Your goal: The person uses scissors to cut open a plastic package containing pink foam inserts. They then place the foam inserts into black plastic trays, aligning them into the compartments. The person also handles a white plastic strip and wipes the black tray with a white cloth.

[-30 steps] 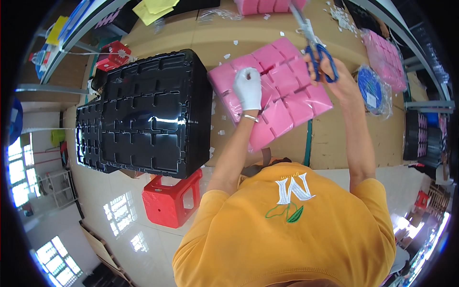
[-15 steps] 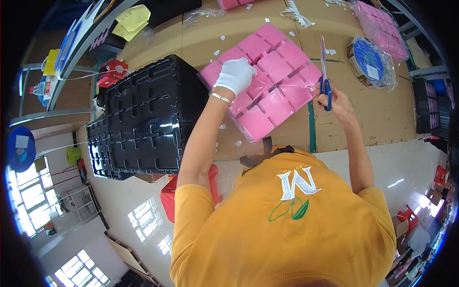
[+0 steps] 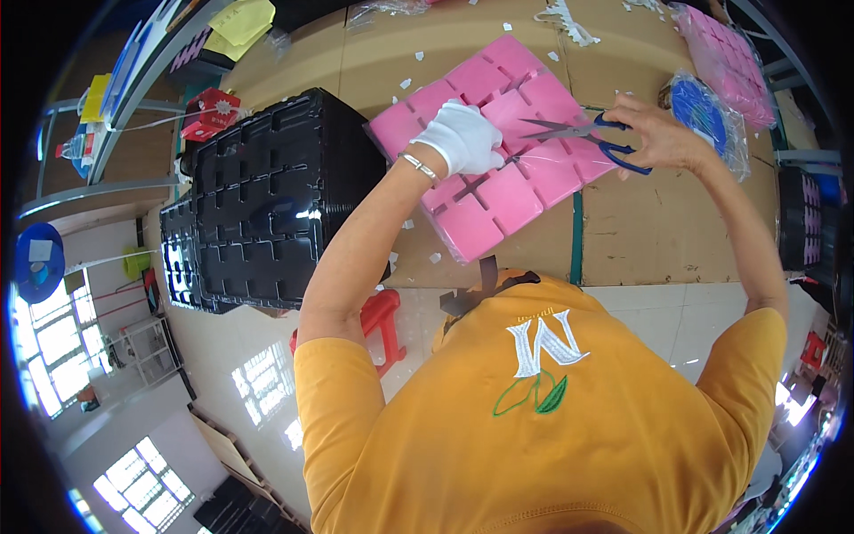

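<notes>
A slab of pink blocks (image 3: 498, 209), parted by crossing slots and partly covered in clear plastic wrap (image 3: 544, 162), lies at an angle on the cardboard-covered bench. My left hand (image 3: 463, 138), in a white glove, rests over the slab's middle with its fingers closed, seemingly on a fold of the wrap; the fingertips are partly hidden. Bare, my right hand (image 3: 656, 133) grips blue-handled scissors (image 3: 569, 131) by their loops. Their blades are spread and point left, above the right part of the slab, close to my gloved fingers.
Stacked black plastic trays (image 3: 258, 209) stand left of the slab. A blue spool (image 3: 698, 111) in clear wrapping and another wrapped pink pack (image 3: 725, 62) lie at the right. White scraps (image 3: 569, 22) dot the cardboard (image 3: 658, 222); a red stool (image 3: 382, 325) stands below the bench edge.
The scissors have turned from upright to pointing left over the slab, and their blades have spread. My left hand has shifted slightly right and down. My right elbow has swung outward.
</notes>
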`<action>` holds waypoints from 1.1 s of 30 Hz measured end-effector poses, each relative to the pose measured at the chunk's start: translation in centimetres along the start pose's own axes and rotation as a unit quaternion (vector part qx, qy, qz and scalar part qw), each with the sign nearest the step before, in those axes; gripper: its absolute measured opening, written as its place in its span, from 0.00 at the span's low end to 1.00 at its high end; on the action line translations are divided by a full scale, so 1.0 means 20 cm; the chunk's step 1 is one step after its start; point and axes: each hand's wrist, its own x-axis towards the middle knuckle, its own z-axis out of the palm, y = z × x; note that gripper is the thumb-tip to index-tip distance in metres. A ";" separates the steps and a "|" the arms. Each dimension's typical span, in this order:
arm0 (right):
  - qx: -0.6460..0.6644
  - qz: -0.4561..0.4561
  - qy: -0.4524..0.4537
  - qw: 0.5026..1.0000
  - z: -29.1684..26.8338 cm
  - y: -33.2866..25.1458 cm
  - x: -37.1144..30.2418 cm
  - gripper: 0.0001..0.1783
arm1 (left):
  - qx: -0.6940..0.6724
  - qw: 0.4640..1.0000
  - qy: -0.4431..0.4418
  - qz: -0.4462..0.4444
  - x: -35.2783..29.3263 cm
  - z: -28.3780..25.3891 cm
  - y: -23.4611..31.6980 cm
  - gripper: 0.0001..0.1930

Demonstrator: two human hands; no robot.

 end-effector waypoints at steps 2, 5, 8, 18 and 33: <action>-0.050 -0.012 -0.011 0.999 -0.08 -0.01 0.06 0.29 | -0.040 0.998 0.018 0.034 0.05 0.05 -0.06 0.13; -0.106 -0.049 0.002 0.993 -0.15 0.05 0.12 0.27 | -0.050 0.996 0.028 0.076 0.06 0.02 -0.06 0.10; 0.025 -0.006 0.085 0.996 -0.09 0.29 0.13 0.28 | -0.026 0.992 0.047 0.117 0.08 -0.07 -0.02 0.10; 0.620 0.166 0.104 0.759 0.74 0.11 -0.39 0.30 | 0.115 0.946 0.117 0.279 0.11 -0.29 0.03 0.06; -0.039 -0.023 0.024 0.999 0.02 -0.05 -0.02 0.32 | 0.315 0.920 0.031 0.232 0.06 -0.24 0.01 0.13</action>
